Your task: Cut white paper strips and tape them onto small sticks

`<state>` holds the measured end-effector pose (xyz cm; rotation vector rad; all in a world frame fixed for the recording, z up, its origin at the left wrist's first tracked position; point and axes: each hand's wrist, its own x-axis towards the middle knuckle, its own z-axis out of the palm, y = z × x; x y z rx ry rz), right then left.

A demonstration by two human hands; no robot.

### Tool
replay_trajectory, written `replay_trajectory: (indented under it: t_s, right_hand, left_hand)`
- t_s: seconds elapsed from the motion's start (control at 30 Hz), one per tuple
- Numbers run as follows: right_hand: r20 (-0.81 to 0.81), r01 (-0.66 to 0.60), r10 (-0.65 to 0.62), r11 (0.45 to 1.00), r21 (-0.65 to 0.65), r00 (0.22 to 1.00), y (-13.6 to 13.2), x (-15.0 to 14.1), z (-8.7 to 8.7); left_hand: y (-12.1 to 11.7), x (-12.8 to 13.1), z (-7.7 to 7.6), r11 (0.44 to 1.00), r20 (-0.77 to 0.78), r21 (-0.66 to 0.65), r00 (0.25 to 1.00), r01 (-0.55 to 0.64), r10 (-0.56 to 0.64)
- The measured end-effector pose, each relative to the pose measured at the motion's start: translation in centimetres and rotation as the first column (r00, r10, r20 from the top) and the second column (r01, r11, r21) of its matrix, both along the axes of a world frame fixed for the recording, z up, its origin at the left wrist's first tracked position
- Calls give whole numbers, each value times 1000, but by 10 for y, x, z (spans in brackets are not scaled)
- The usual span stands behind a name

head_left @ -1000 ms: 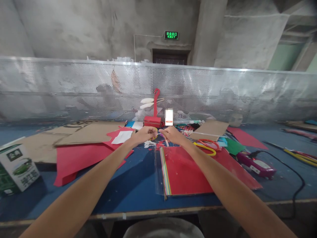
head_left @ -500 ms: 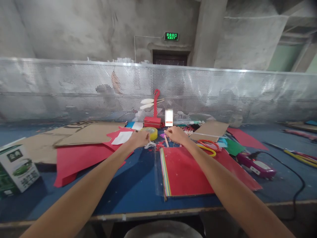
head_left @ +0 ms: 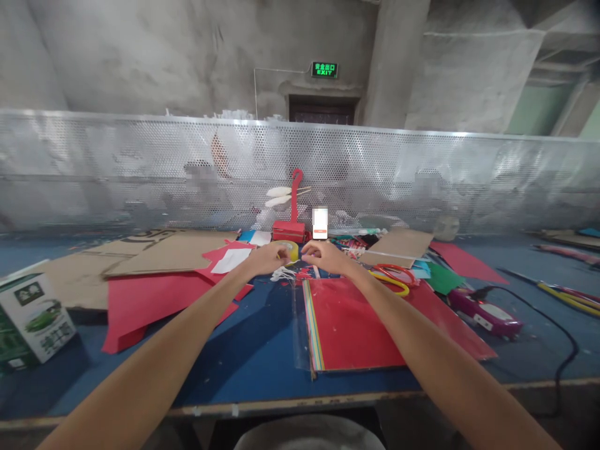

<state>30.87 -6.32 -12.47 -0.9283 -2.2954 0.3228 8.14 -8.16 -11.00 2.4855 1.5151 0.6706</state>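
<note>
Over the middle of the table, my left hand [head_left: 270, 258] is closed in a pinch, with a short white strand at its fingertips. Just below it lies a loose bundle of white string [head_left: 283, 274]. My right hand [head_left: 324, 257] faces it a short gap away, thumb and fingers drawn together; anything between them is too small to make out. Behind the left fingers sits a roll of yellow tape [head_left: 293, 250], partly covered. Under the right hand a pale pink stick [head_left: 316, 272] and red paper scraps [head_left: 304, 274] show. Beyond the hands stands a red paper hammer-like piece [head_left: 289, 230] with an upright handle.
A stack of coloured paper [head_left: 356, 325] lies front right, with red-and-yellow-handled scissors [head_left: 396, 279] at its back edge. Cardboard [head_left: 164, 253] and red sheets [head_left: 154, 306] spread left, near a carton [head_left: 37, 319]. A purple corded device [head_left: 487, 314] rests right. A perforated metal screen [head_left: 398, 175] stands behind.
My right hand has moved left and my left hand slightly right, so the gap between them is smaller. The white strand now shows at the left fingertips.
</note>
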Motion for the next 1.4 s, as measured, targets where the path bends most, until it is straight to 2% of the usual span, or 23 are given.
replay_trajectory:
  t_s: [0.07,0.1,0.27,0.47,0.7,0.87,1.0,1.23,1.4]
  right_hand:
    - [-29,-133,132,990,-38,991,-2,-5,-1]
    - [-26,-160,159,986,-38,987,-4,-7,0]
    - [-26,-121,122,992,27,992,-8,-11,3]
    - [-33,-81,83,995,51,996,-2,-7,1]
    - [5,-63,63,996,67,998,0,-7,1]
    - [16,-71,70,995,68,997,-6,-9,3]
    - [1,-59,59,997,52,998,-6,-9,4]
    - [110,24,-33,997,80,993,-6,-10,4]
    - [151,37,-52,995,96,987,-9,-11,5]
  left_hand:
    - [0,2,0,999,46,-8,998,38,-37]
    - [0,3,0,999,64,-9,997,53,-52]
    - [-2,7,-1,989,154,-17,978,146,-141]
    - [-5,9,2,969,295,-123,940,217,-173]
    - [-12,12,7,969,257,-143,953,201,-159]
    - [-15,12,11,972,171,-150,973,179,-153]
    - [-10,11,9,975,125,-137,979,175,-158]
    - [-5,10,4,975,116,-125,978,186,-172]
    - [-6,11,5,974,119,-105,975,202,-189]
